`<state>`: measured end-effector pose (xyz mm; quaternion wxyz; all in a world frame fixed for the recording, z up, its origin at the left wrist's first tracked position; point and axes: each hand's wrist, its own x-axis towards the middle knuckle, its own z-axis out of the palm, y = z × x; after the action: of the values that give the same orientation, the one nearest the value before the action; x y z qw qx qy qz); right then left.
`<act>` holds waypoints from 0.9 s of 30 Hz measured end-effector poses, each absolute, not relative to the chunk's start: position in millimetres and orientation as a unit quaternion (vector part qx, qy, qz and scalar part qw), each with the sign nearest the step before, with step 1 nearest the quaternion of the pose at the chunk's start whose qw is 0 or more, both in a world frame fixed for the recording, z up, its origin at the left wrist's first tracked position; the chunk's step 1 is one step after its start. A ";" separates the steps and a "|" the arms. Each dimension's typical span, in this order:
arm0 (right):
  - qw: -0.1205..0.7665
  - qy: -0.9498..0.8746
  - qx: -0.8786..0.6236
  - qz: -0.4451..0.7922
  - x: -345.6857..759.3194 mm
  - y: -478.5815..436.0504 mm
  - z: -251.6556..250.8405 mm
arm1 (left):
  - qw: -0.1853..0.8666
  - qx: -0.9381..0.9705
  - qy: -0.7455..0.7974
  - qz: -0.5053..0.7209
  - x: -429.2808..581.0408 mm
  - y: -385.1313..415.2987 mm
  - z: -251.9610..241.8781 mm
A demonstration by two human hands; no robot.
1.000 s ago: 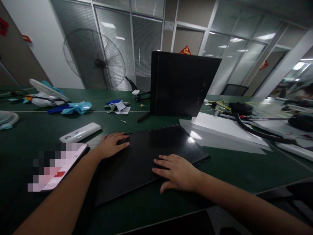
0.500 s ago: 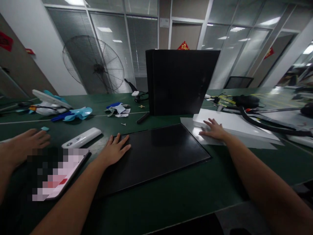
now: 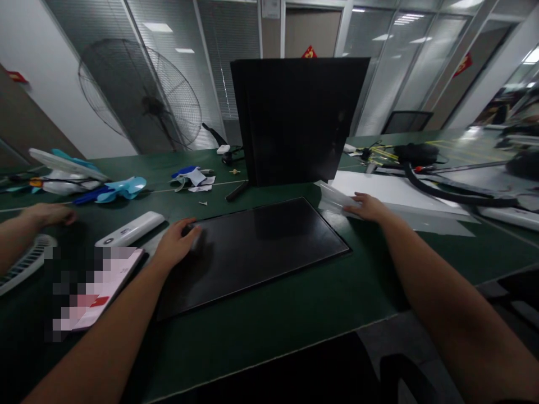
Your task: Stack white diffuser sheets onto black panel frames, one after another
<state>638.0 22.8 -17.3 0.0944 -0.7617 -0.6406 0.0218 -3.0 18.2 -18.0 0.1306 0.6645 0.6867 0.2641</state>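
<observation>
Head view: my left hand (image 3: 174,244) rests, fingers curled together, on a corner of the black panel (image 3: 261,241); right hand (image 3: 366,206) touches the clear sheet (image 3: 332,196), grip unclear.

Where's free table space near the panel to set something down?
Bare table runs along the near edge, in front of the panel. There is a smaller patch between the remote and the black stack. Crowded: fan parts left, sheets and cables right.

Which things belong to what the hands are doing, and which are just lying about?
In hand: left hand on flat black panel; right hand on clear sheet.
Lying about: white oblong device, blue fan blades, black hose, upright black panels.
</observation>
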 end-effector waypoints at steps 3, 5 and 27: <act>0.136 -0.579 -0.804 0.005 639.1 14.1 -1.0 | 0.134 0.646 0.699 0.277 -1.8 17.4 -14.4; 0.170 -0.550 -0.817 0.001 631.0 8.9 13.3 | 0.131 0.642 0.697 0.290 -0.3 16.9 -13.0; 0.101 -0.891 -0.388 0.213 397.1 -72.3 31.9 | 0.218 0.635 0.642 0.370 -2.5 15.7 -17.0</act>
<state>397.1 -72.3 31.9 0.1013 -0.3876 -0.8911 0.2131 -2.5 15.7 -17.0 0.2178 0.6349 0.6425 0.3697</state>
